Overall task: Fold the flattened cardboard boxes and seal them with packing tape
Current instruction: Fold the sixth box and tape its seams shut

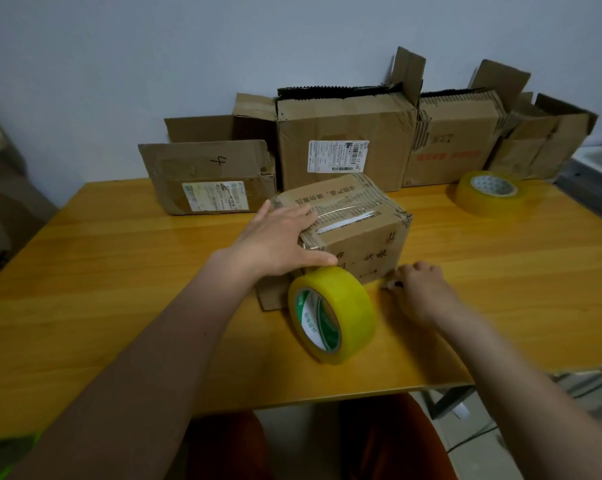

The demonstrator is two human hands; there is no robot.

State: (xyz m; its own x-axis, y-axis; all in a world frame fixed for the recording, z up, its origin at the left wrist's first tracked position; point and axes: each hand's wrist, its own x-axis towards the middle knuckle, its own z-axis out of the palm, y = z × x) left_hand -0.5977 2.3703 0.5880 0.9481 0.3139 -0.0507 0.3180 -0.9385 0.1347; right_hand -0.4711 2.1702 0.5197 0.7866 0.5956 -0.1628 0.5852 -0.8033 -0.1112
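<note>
cardboard box (355,230) sits mid-frame on the table (119,271), top seam taped. left hand (278,237) lies spread flat on its left end; right hand (417,282) pinches at its lower right corner. sealing step, i'd say; next calls for the roll (332,313) just below.

Head view — close, looking down at table (119,271).

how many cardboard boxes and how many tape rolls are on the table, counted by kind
cardboard boxes: 5 that can be told apart (small box under the left hand, box marked 4, labelled box, box with red print, far right box)
tape rolls: 2 (near roll, far roll)
total: 7
</note>
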